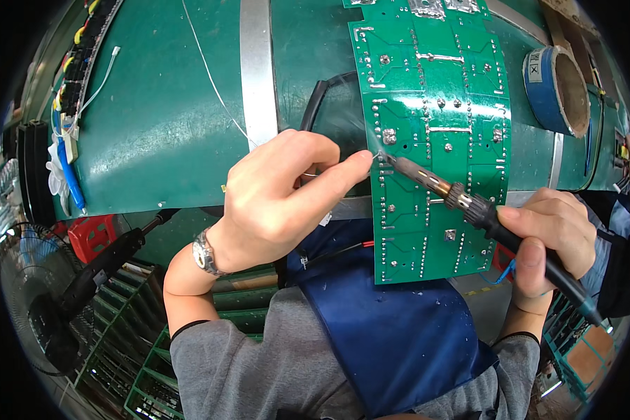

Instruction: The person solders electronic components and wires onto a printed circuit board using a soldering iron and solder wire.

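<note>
A long green circuit board (407,241) with rows of silver solder joints hangs over the bench's near edge. My right hand (553,234) is wrapped around the black handle of a soldering iron (479,213). The iron's tip points left and meets the board near its left edge, with faint smoke above. My left hand (273,189) pinches thin solder wire (210,82) between thumb and forefinger, close beside that tip. From the far edge of the bench the wire runs down to this hand. The other left fingers are curled and partly hidden.
On the green bench (168,140), a blue-sided roll (542,91) stands right of the board. A black cable (315,105) passes by the board's left side. Bundled wires and a blue pen (70,175) lie at far left. A fan (49,315) stands lower left.
</note>
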Demonstrator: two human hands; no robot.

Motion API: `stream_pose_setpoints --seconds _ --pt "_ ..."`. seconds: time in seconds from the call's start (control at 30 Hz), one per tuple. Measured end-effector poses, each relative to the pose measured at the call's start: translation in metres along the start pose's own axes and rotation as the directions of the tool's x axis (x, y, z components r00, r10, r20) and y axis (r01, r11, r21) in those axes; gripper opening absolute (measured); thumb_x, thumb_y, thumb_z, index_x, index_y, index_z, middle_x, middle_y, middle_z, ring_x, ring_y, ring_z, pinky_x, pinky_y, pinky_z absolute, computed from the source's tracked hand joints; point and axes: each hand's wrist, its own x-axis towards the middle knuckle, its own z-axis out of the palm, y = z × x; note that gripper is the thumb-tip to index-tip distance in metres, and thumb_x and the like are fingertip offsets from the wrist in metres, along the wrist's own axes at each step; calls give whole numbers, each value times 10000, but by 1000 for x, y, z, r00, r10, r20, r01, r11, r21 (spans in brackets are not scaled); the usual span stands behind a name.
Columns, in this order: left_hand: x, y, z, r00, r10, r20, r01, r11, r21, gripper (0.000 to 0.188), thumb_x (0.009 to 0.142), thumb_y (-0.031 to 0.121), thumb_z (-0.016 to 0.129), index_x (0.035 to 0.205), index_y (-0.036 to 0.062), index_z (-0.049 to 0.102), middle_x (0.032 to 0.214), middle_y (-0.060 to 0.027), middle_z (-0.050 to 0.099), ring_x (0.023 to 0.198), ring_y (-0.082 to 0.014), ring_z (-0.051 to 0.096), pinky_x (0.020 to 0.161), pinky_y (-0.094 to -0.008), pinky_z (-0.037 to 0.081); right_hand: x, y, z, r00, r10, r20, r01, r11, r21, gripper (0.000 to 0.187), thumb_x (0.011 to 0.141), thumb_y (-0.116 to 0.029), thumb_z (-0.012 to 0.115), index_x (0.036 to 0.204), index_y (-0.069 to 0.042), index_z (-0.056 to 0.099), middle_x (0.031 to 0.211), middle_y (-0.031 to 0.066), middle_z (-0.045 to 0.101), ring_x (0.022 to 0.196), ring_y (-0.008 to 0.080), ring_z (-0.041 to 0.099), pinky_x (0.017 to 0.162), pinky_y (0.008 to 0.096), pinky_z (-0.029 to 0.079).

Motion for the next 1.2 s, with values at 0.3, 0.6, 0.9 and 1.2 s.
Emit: stream_pose_setpoints --seconds 0.3,0.6,0.9,1.2 --pt "-8 9 -7 999 50 9 -50 999 10 368 559 78 716 923 64 769 743 -15 577 601 -150 564 480 -269 449 -11 -6 -4 999 37 -24 -37 999 17 291 916 -264 653 825 2 729 593 42 637 450 165 585 436 271 441" --pt "-8 9 -6 999 43 27 -44 999 10 390 567 81 712 952 56 767 757 -18 573 605 -148 562 478 -270 447 -11 -3 -4 1000 2 -26 -1 999 46 259 902 -238 658 846 2 737 579 37 623 448 168 580 432 279 436" --pt "-9 8 0 996 79 40 -80 997 22 400 574 67 702 970 38 754 790 -23 578 622 -152 565 495 -281 455 -15 -6 1 1000 -11 28 11 1000 -19 279 918 -264 649 853 -5 732 590 34 636 444 161 576 416 271 432" --pt "-17 22 -10 987 145 62 -149 986 68 327 598 70 725 923 54 760 773 0 577 634 -142 556 500 -268 426 -22 -9 -2 1000 -9 3 9 999 40 294 929 -276 645 842 -7 726 612 42 655 441 152 574 413 264 431"
